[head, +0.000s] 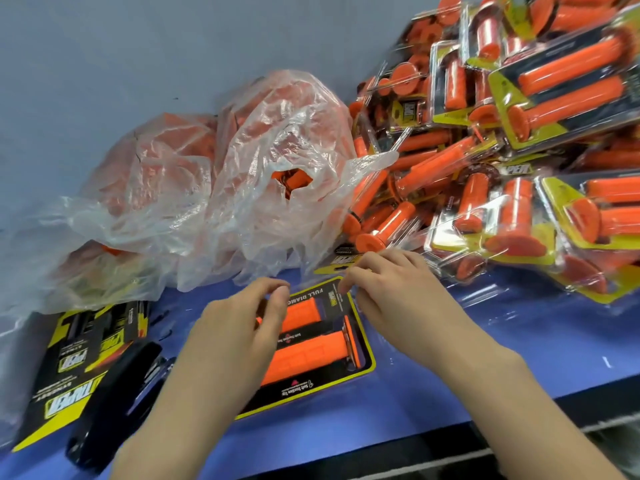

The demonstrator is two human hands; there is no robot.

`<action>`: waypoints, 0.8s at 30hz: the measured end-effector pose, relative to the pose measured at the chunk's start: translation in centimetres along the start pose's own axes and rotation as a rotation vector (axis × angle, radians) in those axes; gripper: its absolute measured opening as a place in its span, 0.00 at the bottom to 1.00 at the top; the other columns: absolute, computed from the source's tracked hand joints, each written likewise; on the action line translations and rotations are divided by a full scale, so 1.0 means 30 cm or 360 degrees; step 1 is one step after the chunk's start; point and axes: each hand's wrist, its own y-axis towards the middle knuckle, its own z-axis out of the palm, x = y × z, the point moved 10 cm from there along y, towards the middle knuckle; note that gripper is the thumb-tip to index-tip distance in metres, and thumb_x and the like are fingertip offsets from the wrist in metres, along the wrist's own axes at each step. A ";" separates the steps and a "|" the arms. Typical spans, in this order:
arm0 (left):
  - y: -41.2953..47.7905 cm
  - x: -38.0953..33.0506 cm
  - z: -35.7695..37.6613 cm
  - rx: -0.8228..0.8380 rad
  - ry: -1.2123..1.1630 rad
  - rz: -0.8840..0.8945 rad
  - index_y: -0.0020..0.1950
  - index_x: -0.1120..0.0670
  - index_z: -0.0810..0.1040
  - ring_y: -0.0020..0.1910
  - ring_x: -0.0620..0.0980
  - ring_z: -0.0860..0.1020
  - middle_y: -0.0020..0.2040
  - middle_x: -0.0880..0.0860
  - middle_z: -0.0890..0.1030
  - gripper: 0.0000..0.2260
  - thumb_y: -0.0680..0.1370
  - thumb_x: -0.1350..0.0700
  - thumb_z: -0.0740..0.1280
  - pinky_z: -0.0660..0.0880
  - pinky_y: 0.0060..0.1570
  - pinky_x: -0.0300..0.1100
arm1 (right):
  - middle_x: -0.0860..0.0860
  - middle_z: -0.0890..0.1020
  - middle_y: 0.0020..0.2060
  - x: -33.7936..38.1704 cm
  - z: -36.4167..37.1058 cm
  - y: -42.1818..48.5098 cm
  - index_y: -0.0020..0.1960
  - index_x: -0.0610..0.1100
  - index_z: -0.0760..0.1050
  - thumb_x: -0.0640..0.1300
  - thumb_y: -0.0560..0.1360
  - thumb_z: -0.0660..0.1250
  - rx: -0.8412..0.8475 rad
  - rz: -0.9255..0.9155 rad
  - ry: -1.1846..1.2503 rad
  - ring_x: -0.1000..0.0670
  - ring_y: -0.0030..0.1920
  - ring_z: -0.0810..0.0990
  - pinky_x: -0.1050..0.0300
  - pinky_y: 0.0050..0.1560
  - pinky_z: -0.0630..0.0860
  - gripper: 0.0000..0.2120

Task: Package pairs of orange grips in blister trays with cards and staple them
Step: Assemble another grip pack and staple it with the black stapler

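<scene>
Fingers (281, 295) of left hand (239, 327) and right hand (391, 289) curled at far corners of pack (363, 367), mid-near on counter (485, 368); real pinch, cannot tell. Pack probably light, slippery, bendy; grips (304, 355) rubbery. Better hold flat rim.

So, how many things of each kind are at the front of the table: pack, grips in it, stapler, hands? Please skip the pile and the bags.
Pack: 1
Grips in it: 2
Stapler: 1
Hands: 2, left hand and right hand
Total: 6
</scene>
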 end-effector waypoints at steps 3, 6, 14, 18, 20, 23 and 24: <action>-0.078 0.097 -0.056 -0.0317 -0.0063 -0.0031 0.50 0.41 0.78 0.35 0.43 0.77 0.34 0.43 0.78 0.11 0.80 0.43 0.57 0.71 0.32 0.40 | 0.54 0.81 0.52 0.037 -0.015 -0.023 0.51 0.52 0.81 0.42 0.78 0.65 -0.0014 -0.0007 -0.0051 0.45 0.58 0.76 0.50 0.63 0.65 0.08; -0.120 0.222 -0.092 -0.0507 -0.0096 -0.0144 0.50 0.42 0.78 0.38 0.39 0.76 0.36 0.40 0.79 0.08 0.81 0.47 0.59 0.70 0.35 0.40 | 0.54 0.81 0.49 0.077 -0.065 -0.079 0.50 0.50 0.81 0.39 0.75 0.68 -0.0233 -0.0030 -0.0004 0.45 0.52 0.78 0.49 0.56 0.72 0.07; -0.173 0.448 -0.134 -0.0389 0.0038 -0.0456 0.50 0.48 0.77 0.41 0.59 0.79 0.38 0.50 0.81 0.06 0.81 0.55 0.61 0.72 0.38 0.50 | 0.54 0.76 0.41 -0.127 0.021 -0.485 0.45 0.55 0.67 0.43 0.78 0.64 -0.1121 0.1563 0.1532 0.54 0.35 0.78 0.66 0.35 0.72 0.09; -0.225 0.463 -0.115 -0.0256 0.0316 -0.0478 0.52 0.52 0.77 0.40 0.62 0.79 0.36 0.55 0.82 0.07 0.82 0.54 0.59 0.68 0.35 0.49 | 0.43 0.75 0.53 -0.153 0.126 -0.536 0.64 0.40 0.66 0.39 0.80 0.63 -0.1326 0.1849 0.2132 0.52 0.42 0.82 0.69 0.39 0.79 0.14; -0.242 0.461 -0.094 -0.0170 0.0454 -0.0489 0.52 0.51 0.76 0.43 0.60 0.80 0.39 0.55 0.83 0.08 0.83 0.53 0.58 0.65 0.34 0.47 | 0.44 0.77 0.53 -0.141 0.131 -0.498 0.69 0.40 0.64 0.39 0.80 0.63 -0.1264 0.1785 0.2214 0.48 0.48 0.81 0.62 0.43 0.81 0.18; -0.249 0.473 -0.086 -0.0116 0.0516 -0.0506 0.53 0.48 0.75 0.47 0.57 0.81 0.44 0.52 0.84 0.09 0.83 0.50 0.55 0.68 0.36 0.47 | 0.45 0.79 0.50 -0.096 0.087 -0.428 0.58 0.51 0.72 0.40 0.80 0.63 -0.1120 0.1501 0.1917 0.52 0.44 0.79 0.67 0.40 0.79 0.10; -0.252 0.483 -0.082 -0.0094 0.0499 -0.0518 0.57 0.47 0.75 0.48 0.56 0.81 0.47 0.50 0.84 0.10 0.83 0.50 0.55 0.70 0.38 0.47 | 0.47 0.80 0.49 -0.077 0.065 -0.418 0.55 0.56 0.74 0.40 0.80 0.64 -0.1107 0.1386 0.1732 0.54 0.43 0.79 0.70 0.41 0.77 0.11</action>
